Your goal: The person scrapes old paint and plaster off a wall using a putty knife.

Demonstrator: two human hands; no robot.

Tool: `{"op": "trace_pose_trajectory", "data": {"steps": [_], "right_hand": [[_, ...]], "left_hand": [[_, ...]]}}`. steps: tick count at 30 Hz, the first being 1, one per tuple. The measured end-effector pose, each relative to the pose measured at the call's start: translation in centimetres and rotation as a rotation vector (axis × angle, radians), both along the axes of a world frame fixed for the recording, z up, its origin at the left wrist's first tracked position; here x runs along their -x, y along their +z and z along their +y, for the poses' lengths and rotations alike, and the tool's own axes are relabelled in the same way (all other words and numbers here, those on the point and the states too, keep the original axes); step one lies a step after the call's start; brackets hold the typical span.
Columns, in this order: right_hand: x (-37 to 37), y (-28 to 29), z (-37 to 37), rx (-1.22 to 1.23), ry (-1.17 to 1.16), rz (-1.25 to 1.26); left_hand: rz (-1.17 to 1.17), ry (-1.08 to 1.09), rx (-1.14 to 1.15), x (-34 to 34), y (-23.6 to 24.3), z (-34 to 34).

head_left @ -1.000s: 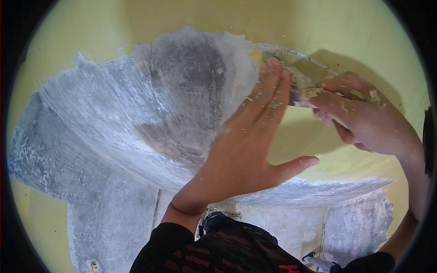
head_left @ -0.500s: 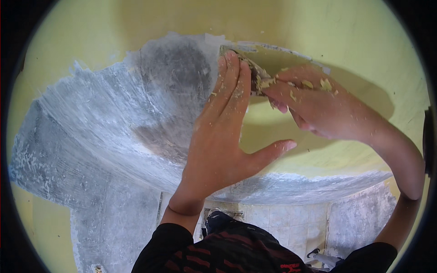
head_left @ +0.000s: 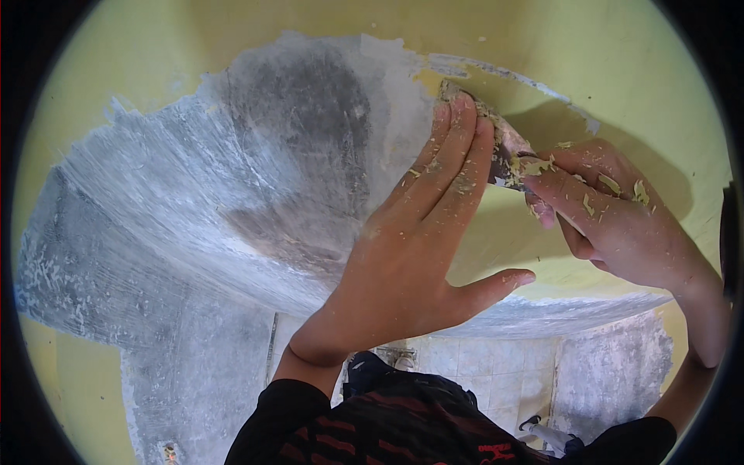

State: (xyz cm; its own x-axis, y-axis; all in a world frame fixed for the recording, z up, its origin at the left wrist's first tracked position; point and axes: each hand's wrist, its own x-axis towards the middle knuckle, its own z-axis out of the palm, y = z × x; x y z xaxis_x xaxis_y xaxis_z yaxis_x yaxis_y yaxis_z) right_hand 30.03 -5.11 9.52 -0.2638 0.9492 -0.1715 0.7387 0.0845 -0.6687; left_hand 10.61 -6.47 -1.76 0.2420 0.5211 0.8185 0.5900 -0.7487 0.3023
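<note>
Two hands of mine are up against the wall (head_left: 620, 70), and much of what they work on is covered. My left hand (head_left: 415, 256) lies flat with its four fingers pressed together and the thumb stuck out to the right; the fingertips (head_left: 457, 116) rest on the blade of one paint scraper (head_left: 504, 151), hiding most of it. Only a narrow strip of metal shows between the two hands, caked with yellow flakes, and its top corner sits at the edge where yellow paint meets bare plaster. My right hand (head_left: 612, 213) is curled around the scraper's handle, which I cannot see at all inside the fist; yellow paint chips (head_left: 639, 190) cling to the knuckles, too many and too small to count.

One big scraped patch (head_left: 256, 178) of grey-white plaster spreads left of the hands, its darker middle hard to read. A second bare patch (head_left: 612, 372) shows low on the right, cut off by my forearm. Below my left wrist a bit of tiled floor (head_left: 480, 368) appears, partly blocked by my dark sleeves (head_left: 387, 426), and the small object on it at lower right is too blurred to name.
</note>
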Motion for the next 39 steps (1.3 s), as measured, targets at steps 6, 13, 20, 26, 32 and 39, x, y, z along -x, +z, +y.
{"op": "trace_pose_trajectory", "data": {"steps": [6,13,20,26,32,39], "right_hand": [[-1.0,-2.4,2.3,-0.807,0.657,-0.295],[0.1,1.0,-0.3,-0.026,0.066,-0.033],[-5.8,-4.0,0.0,-0.223,0.199,0.321],[-9.1,-9.6,-2.1,-0.383,0.188,0.543],[-9.1,-22.3,-2.3,-0.255,-0.069,0.858],[-3.7,-34.6,-2.9,0.121,-0.191,1.118]], "left_hand": [[-0.105,0.029,-0.057,0.1,-0.7,0.9],[0.025,0.02,-0.06,-1.0,-1.1,0.8],[-0.107,0.009,-0.13,-3.9,-3.2,2.0],[-0.029,-0.079,-0.14,-6.7,-4.7,2.4],[0.266,-0.115,-0.065,-7.1,-7.0,1.7],[0.001,-0.384,0.142,-4.8,-15.1,0.9]]}}
